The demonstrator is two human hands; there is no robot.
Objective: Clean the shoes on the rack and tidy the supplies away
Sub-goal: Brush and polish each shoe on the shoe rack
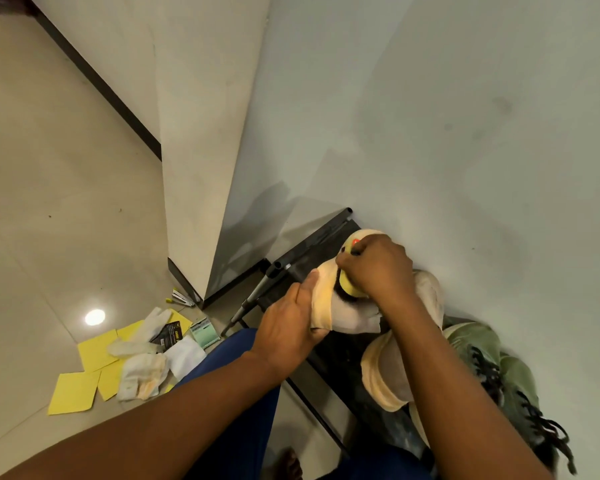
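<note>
**Shoe cleaning at the rack**

Right hand (378, 268): fist closed on a yellow brush (347, 284) with dark bristles, pressed to a cream shoe (352, 315). Left hand (288, 327): clasped around that shoe's sole edge. Black metal rack (312, 249) (against a pale wall). Glossy tiled floor (49, 202): yellow cloths (96, 351), white gloves (142, 375).

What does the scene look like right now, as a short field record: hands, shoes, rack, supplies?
left hand: steadies the beige shoe by its sole edge
right hand: grips a yellow brush, bristles on that shoe
rack: black, against the wall, shoes on top
other shoes: second beige shoe; green laced shoe
supplies on floor: white gloves, yellow cloths, small packets
</note>
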